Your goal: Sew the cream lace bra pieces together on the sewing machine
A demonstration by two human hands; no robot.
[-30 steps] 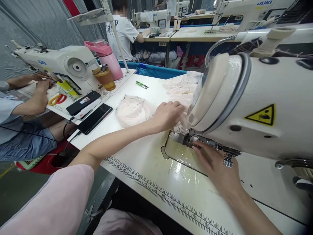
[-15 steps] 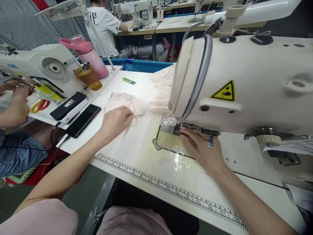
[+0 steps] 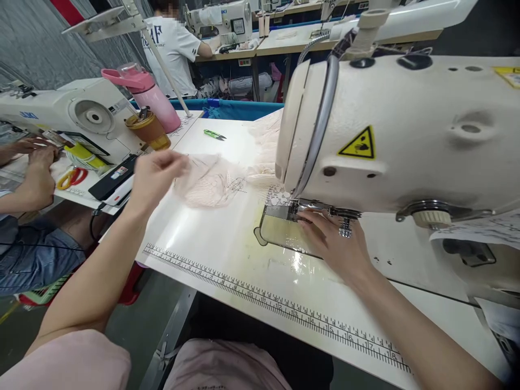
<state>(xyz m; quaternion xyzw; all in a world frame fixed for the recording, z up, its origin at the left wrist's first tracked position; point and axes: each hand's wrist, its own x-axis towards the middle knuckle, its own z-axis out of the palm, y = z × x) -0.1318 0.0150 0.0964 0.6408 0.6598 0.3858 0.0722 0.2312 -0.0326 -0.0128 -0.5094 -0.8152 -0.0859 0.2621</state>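
Observation:
My left hand [image 3: 159, 176] is raised over the left of the table, its curled fingers blurred by motion and closed on the edge of a sheer pale pink fabric [image 3: 209, 181]. This fabric has dark loose threads on it and runs right to gathered pink cloth [image 3: 266, 146] beside the sewing machine [image 3: 390, 130]. White lace [image 3: 278, 195] lies near the presser foot. My right hand [image 3: 339, 241] rests by the needle plate [image 3: 280, 233], with fingers stretched forward beneath the machine head. The metal fittings partly hide its fingertips.
Green thread snips [image 3: 214, 135] lie behind the fabric. On the left stand a brown cup [image 3: 148, 130] and a pink bottle [image 3: 156, 103]. A neighbour's hands [image 3: 38, 154] work at another machine [image 3: 87, 111]. A ruler strip [image 3: 264, 300] follows the front edge.
My left hand has moved left and up from the middle of the fabric, and the sheer layer has shifted left with it. My right hand has stayed by the needle plate.

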